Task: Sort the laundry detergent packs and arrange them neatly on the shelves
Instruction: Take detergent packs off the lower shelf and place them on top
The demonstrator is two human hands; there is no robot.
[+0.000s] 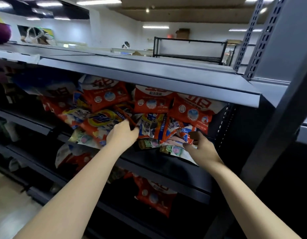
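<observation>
A jumbled heap of detergent packs fills the middle shelf (166, 166). Red-and-white packs (190, 111) stand at the back. Orange Tide packs (99, 119) and pale packs (173, 149) lie in front. My left hand (122, 135) reaches into the heap and grips the edge of a crumpled Tide pack (149, 125). My right hand (201, 147) hovers at the front right with fingers spread, fingertips touching a red-and-white pack (182, 135). More red packs (154, 195) lie on the shelf below.
A grey top shelf (149, 73) overhangs the heap. A perforated grey upright (263, 40) stands at the right. Dim bottles and packs sit on shelves at the left. A black rack (189, 49) stands behind, across the room.
</observation>
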